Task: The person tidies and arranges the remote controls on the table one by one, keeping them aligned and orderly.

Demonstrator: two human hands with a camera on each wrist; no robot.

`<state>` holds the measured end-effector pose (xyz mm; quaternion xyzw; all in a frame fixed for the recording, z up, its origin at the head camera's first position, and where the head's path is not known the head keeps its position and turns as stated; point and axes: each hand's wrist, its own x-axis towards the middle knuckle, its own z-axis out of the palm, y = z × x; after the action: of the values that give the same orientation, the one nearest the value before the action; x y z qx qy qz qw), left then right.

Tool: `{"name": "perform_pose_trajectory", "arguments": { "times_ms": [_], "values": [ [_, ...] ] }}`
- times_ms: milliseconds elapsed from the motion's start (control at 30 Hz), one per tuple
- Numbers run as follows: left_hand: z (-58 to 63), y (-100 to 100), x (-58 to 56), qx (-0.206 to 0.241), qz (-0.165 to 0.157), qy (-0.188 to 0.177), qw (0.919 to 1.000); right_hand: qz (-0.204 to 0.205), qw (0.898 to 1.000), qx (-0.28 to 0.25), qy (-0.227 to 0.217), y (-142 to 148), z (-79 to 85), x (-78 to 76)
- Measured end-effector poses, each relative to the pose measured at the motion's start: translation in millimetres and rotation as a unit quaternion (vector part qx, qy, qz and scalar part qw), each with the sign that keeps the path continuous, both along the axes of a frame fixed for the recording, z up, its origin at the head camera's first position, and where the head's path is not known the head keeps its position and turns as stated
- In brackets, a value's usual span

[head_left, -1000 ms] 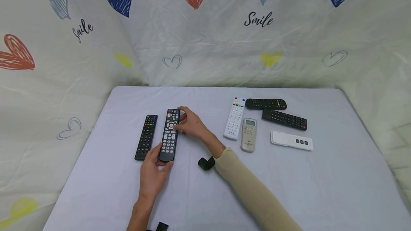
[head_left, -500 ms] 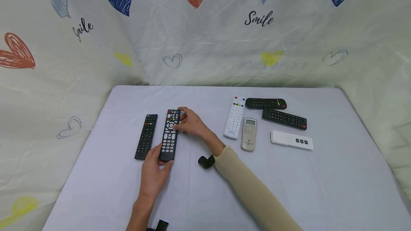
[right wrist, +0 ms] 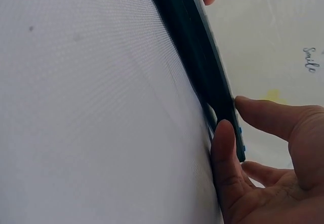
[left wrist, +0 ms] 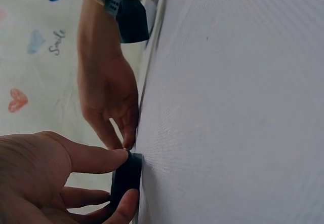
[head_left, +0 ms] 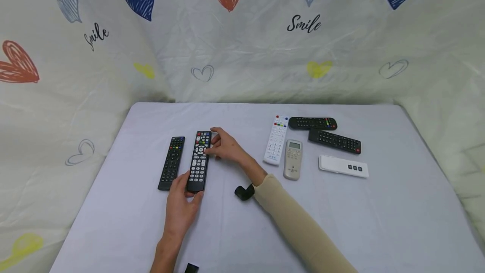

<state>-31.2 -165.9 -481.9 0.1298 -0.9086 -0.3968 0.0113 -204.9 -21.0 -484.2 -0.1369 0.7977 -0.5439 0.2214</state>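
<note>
- Black remote with white buttons (head_left: 198, 167) is at the left half of the bench (head_left: 235, 231), both hands on it; whether its whole underside rests there, I cannot tell.
- Work seems partway along: this remote and a plain black remote (head_left: 171, 163) sit side by side, near each other and almost parallel.
- Probably left to handle, well apart at the right at mixed angles: white remote with coloured buttons (head_left: 275, 140), grey remote (head_left: 293, 161), rounded black remote (head_left: 313, 123), square-ended black remote (head_left: 335, 141), slim white remote (head_left: 343, 166). Neither hand touches these.
- Left hand (head_left: 181, 210): thumb and fingers bent round the near end, parted by its width.
- Right hand (head_left: 226, 146): pinches the right edge near the far end.
</note>
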Motion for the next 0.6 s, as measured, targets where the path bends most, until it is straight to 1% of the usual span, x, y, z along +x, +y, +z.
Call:
{"name": "perform_pose_trajectory", "arguments": {
  "times_ms": [200,400,467,600],
  "values": [
    [0.2,0,0.3,-0.003,0.011,0.016,0.9998,-0.009,1.000,-0.006,-0.005,6,2.7,1.8],
    [0.0,0,0.5,-0.013,0.037,0.061,0.9973,-0.009,1.000,0.002,0.001,17,6.7,2.8],
    [0.0,1,0.1,-0.015,0.040,0.080,0.9959,-0.008,1.000,0.004,0.004,22,7.8,2.9],
    [1.4,5,-1.4,0.001,0.040,0.105,0.9937,-0.017,1.000,-0.001,0.006,33,8.9,2.1]
  ]
}}
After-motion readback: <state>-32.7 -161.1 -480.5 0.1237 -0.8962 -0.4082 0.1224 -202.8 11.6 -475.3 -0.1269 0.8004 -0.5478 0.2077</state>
